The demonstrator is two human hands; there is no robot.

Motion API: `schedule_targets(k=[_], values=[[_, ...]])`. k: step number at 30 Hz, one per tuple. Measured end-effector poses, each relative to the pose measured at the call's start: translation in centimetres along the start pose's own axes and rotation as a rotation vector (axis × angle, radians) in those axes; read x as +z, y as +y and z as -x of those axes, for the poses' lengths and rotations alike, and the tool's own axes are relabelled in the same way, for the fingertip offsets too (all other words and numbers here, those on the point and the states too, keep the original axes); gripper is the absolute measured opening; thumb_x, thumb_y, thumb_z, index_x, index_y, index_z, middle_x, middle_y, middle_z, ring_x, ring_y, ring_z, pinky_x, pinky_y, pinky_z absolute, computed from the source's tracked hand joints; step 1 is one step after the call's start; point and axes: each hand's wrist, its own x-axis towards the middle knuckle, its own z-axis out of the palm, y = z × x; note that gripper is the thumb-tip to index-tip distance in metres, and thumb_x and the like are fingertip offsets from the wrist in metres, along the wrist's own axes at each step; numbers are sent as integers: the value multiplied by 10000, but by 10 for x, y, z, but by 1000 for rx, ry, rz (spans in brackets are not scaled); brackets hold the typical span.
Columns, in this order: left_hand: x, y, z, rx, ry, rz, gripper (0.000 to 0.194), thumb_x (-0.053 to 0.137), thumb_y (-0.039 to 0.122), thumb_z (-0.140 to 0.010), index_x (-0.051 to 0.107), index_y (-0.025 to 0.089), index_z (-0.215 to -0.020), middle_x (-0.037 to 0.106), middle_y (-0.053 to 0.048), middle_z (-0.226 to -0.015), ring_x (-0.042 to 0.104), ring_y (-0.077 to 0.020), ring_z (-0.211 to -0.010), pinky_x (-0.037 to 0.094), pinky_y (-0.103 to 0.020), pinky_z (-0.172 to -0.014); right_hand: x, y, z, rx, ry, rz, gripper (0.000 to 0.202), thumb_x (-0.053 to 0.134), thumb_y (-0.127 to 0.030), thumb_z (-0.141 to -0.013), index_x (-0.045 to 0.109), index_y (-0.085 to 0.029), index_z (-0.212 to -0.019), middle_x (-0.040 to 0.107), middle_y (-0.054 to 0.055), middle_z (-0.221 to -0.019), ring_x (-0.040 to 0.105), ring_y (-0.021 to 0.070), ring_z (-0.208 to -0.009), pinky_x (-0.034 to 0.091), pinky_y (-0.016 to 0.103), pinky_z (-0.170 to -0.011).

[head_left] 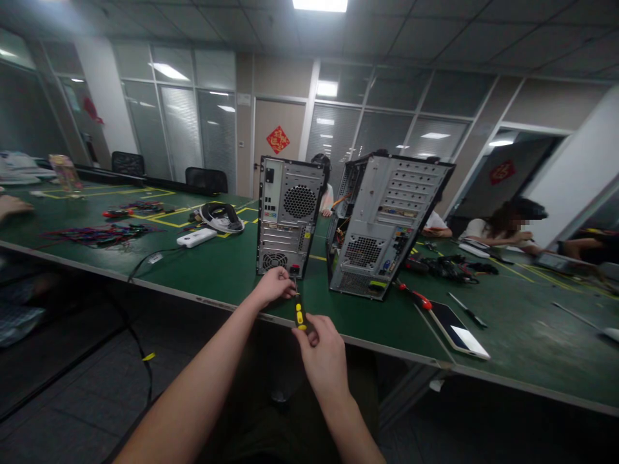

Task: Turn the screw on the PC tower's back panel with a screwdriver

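A computer case [294, 206] stands upright with its back panel facing me, close to the table's front edge. My right hand [325, 345] grips the end of a yellow and black screwdriver [300, 314], whose shaft points up at the lower right corner of that panel. Beside the tip, my left hand [275, 288] is closed at the bottom of the case, fingertips pinched near the shaft; whether they hold a screw or the shaft itself is too small to tell. A second computer case [372, 225] stands to the right, its left side uncovered.
On the green table [222, 270] lie a white power strip [196, 238], a coiled cable [220, 218] and tangled wires [104, 234] at left. To the right are red-handled pliers [416, 296], a phone [458, 330], another screwdriver [468, 310] and black cables [449, 265]. Other people sit across the table.
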Motion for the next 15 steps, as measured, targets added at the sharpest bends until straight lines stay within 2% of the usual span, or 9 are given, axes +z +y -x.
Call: schedule_targets(k=[6, 15], values=[[-1, -3, -2, 13, -16, 16, 261, 602, -14, -839, 431, 183, -840, 726, -49, -739, 721, -142, -558, 509, -169, -486, 3, 2, 1, -45, 4, -85, 338, 697, -107, -860, 726, -197, -1184, 692, 77, -1075, 693, 215, -916, 570, 318, -842], [-1, -2, 0, 13, -2, 8, 258, 589, -16, -843, 428, 186, -832, 715, -37, -718, 708, -138, -540, 515, -180, -492, 0, 0, 0, -45, -62, -142, 361, 615, -71, -887, 714, -187, -1214, 682, 103, -1176, 697, 230, -1025, 587, 352, -929]])
